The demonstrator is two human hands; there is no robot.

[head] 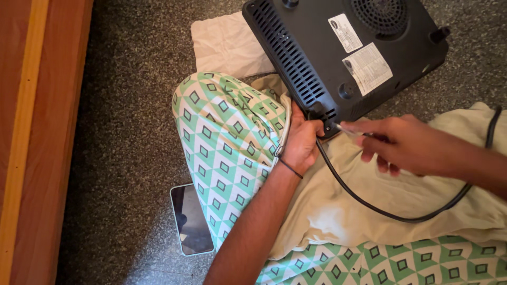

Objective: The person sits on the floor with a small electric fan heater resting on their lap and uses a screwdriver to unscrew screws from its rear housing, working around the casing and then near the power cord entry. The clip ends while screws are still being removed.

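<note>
While upturned, black cooktop (343,58) corner between hands: left (302,143) gripping it, right (404,143) pinching tool.

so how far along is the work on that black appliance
Done: the black appliance lies flipped, underside up, on the beige cloth. In hand: the left hand steadies its corner where the black cord enters, while the right hand brings a thin tool, too blurred to identify, to that corner. Left: the bottom cover is still on.
</note>
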